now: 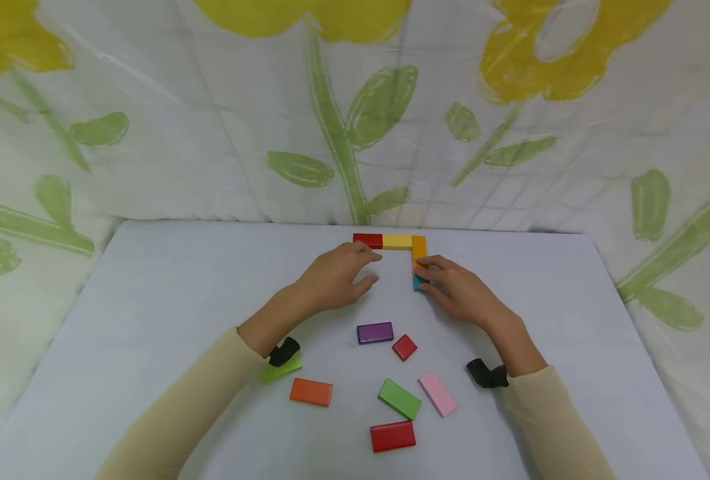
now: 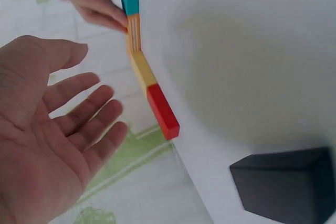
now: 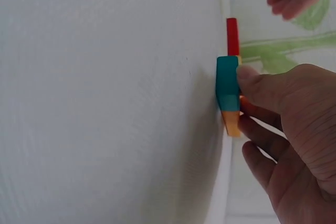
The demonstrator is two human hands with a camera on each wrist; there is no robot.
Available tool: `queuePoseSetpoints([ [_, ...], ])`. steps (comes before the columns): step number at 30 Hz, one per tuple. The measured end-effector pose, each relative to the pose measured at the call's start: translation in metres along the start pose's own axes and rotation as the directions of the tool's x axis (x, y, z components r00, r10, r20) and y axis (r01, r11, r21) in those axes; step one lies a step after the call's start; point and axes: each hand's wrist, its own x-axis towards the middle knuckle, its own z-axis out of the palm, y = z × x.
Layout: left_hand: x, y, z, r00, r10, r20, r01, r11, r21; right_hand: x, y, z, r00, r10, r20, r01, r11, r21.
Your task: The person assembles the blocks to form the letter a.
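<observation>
My right hand is at the row's near right end, its thumb against a teal block and its fingertips beside an orange block. The teal block sits end to end with the orange one. From the orange block's far end, a yellow block and a red block run leftward, forming a corner. My left hand hovers just in front of the red block, holding nothing, with fingers spread apart in the left wrist view.
Nearer on the white table lie loose blocks: purple, small red, orange-red, green, pink and large red. A lime block is partly under the left wrist. A flowered cloth hangs behind.
</observation>
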Motion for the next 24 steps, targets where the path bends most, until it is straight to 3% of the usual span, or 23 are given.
queuePoseSetpoints([
  [9, -0.039, 0.019, 0.019, 0.99, -0.017, 0.142, 0.022, 0.999, -0.036, 0.002, -0.005, -0.006, 0.999, -0.025, 0.02, 0.026, 0.999, -0.042],
  [24, -0.058, 0.031, 0.044, 0.99, -0.012, 0.138, 0.015, 1.0, -0.019, 0.0, -0.004, 0.0, 1.0, -0.004, -0.011, 0.004, 1.0, -0.021],
])
